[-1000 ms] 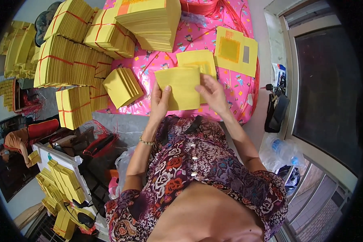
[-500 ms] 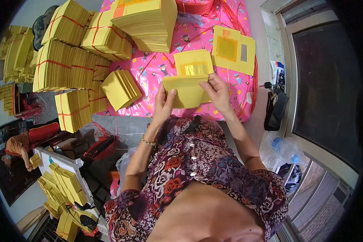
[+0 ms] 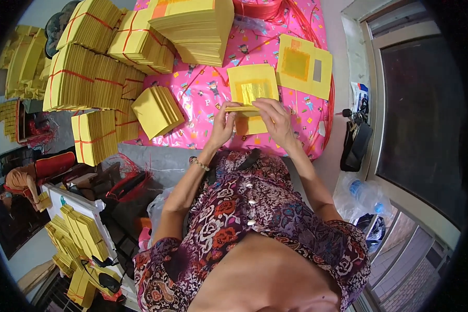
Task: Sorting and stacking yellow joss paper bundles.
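The head view looks straight down on a person in a floral patterned top whose left hand [image 3: 224, 126] and right hand [image 3: 275, 120] meet over the near edge of a desk covered in a pink patterned cloth [image 3: 203, 99]. Both hands pinch a folded yellow paper sheet [image 3: 244, 110] between thumb and fingertips, one at each end, which keeps the fold line taut and level; the sheet sits just above the cloth, close to the person's chest, where the fingers can press it without reaching. Directly behind it lies a flat yellow sheet with a gold foil square [image 3: 253, 88], and further right a second foil sheet [image 3: 302, 65] with an orange and a grey patch, both laid face up and within easy reach. A tall loose stack of yellow paper [image 3: 200, 28] stands at the far side, a fanned folded bundle [image 3: 157, 110] lies to the left, and red-tied bundles [image 3: 93, 78] crowd the left edge, kept clear of the working spot. The hands cover most of the folded sheet, so how many layers it has cannot be told; it may rest partly on another sheet beneath. A plastic water bottle [image 3: 366, 195] lies on the floor at the right, and the fisheye rim cuts off the outer stacks.
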The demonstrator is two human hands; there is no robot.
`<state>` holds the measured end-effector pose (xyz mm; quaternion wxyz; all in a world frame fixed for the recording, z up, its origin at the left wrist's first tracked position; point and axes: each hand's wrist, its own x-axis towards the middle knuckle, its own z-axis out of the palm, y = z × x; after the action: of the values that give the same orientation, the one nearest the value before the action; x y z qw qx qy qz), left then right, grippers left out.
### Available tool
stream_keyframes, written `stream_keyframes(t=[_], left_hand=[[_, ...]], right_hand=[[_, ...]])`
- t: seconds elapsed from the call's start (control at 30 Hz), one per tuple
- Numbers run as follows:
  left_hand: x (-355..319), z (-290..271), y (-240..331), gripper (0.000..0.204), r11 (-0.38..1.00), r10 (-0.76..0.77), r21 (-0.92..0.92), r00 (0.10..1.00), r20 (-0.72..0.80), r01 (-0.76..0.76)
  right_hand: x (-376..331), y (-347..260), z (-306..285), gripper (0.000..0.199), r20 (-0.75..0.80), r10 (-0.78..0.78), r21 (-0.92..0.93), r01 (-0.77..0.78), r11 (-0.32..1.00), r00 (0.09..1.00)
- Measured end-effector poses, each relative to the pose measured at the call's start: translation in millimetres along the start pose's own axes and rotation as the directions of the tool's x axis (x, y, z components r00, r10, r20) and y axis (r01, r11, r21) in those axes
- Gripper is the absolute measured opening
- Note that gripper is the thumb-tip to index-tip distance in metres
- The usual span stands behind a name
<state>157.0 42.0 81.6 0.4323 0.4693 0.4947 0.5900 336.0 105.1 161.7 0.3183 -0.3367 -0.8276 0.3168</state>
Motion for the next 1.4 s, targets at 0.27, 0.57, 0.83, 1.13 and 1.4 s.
stream_keyframes(t=[0.27,0.57,0.83,1.13,1.4], left_hand=[[-2.8,-11.1,12.2,0.019,0.992,-0.003,0.124,1.0,-0.021,0.006],[-23.1,-47.1,68.8,0.036,0.976,-0.191,-0.143,0.964,-0.184,0.166],[-48.7,-147.9,56.3,0.031,0.928,-0.364,-0.124,0.789,-0.495,0.351],[-45.7,-277.4,-9.0,0.031,0.961,-0.246,-0.061,0.741,-0.624,0.268],[-34.8,-288.0,-53.1,0.029,0.914,-0.345,-0.026,0.744,-0.572,0.404]], right_hand=[[2.0,-1.9,8.3,0.049,-0.122,0.082,0.081,-0.072,0.994,0.989],[-9.6,-1.6,57.9,0.029,0.4,0.402,0.467,-0.561,0.683,0.823],[-7.0,-20.5,72.4,0.03,0.331,0.316,0.46,-0.445,0.768,0.889],[-32.7,17.3,43.2,0.021,0.26,0.508,0.279,-0.568,0.774,0.821],[-39.5,27.2,35.7,0.02,0.161,0.539,0.227,-0.563,0.795,0.827]])
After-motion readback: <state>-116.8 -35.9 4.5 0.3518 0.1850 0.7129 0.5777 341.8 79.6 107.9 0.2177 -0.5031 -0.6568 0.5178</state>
